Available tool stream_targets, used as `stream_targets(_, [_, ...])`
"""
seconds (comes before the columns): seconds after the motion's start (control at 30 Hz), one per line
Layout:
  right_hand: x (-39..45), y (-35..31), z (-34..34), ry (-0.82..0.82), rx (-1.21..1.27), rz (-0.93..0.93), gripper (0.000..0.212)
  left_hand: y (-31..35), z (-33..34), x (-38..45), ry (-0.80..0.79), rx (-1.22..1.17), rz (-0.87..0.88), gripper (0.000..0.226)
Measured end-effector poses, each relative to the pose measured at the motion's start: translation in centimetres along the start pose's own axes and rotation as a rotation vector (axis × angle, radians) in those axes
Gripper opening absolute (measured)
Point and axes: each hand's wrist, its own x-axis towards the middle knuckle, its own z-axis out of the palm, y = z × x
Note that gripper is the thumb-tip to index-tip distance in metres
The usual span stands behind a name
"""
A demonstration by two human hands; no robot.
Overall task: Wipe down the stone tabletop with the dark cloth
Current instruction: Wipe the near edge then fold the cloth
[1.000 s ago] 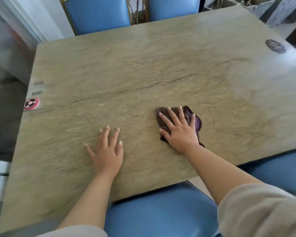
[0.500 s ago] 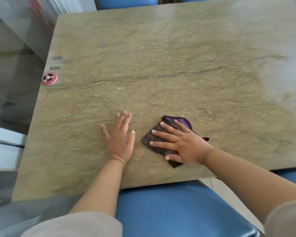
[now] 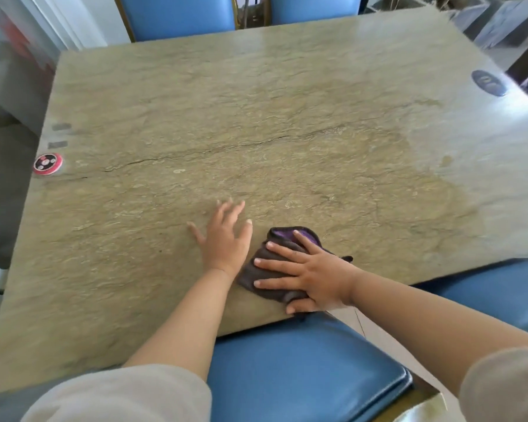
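A greenish-tan stone tabletop [image 3: 256, 132] fills most of the view. Near its front edge lies a dark brown cloth [image 3: 253, 277] with a purple fold at its far end. My right hand [image 3: 311, 275] presses flat on the cloth, fingers spread and pointing left, thumb at the table's edge. My left hand [image 3: 226, 239] rests palm down on the bare stone just left of the cloth, fingers apart, almost touching it.
A round red and black disc [image 3: 47, 163] sits at the left edge, with two small grey labels [image 3: 61, 127] beyond it. A dark oval sticker [image 3: 488, 83] lies at the far right. Blue chairs [image 3: 302, 370] stand at the near and far sides.
My right hand has dragged the cloth leftward and toward the front edge, turning its fingers to the left. The left hand stays flat on the stone, now right beside the cloth.
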Motion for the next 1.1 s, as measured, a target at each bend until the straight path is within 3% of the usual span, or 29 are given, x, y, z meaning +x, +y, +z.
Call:
stream_targets(0.2, [-2.1,6.7,0.1,0.035,0.053,0.512,0.064,6.4,5.5,0.7,-0.034,0.038,0.025,0.055])
stream_targets(0.37, [-4.5,15.2,0.2,0.075,0.112,0.714,0.063,10.5,10.0,1.4,-0.120,0.425,0.048,0.059])
stream_targets(0.5, [-6.0,20.2,0.2,0.129,0.214,0.900,0.061,10.9,11.0,1.6,-0.071,0.512,0.010,0.058])
stream_targets(0.6, [-6.5,18.6,0.5,0.123,0.214,0.855,0.063,10.9,10.9,1.6,-0.086,0.521,0.001,0.058])
stream_targets(0.77, [-11.1,14.4,0.2,-0.050,0.254,0.425,0.067,11.0,10.6,1.8,-0.096,0.503,-0.013,0.055])
stream_targets(0.87, [-14.3,16.7,-1.5,-0.072,0.368,0.314,0.055,12.9,10.7,1.9,0.047,0.212,-0.044,0.051])
stream_targets(0.93, [-16.8,19.4,-2.2,-0.027,0.389,0.421,0.056,16.0,11.8,0.8,0.084,0.143,0.197,0.054])
stream_targets(1.0, [-19.4,22.4,-2.1,-0.041,0.356,0.627,0.059,19.7,14.4,-1.0,-0.091,0.241,0.400,0.062])
stream_targets(1.03, [-20.7,23.7,-1.9,-0.074,0.323,0.737,0.060,21.1,15.9,-1.8,-0.170,0.309,0.391,0.067])
stream_targets(1.1, [-23.4,25.9,-1.0,-0.125,0.294,0.947,0.064,22.7,18.1,-2.0,-0.175,0.437,0.253,0.072])
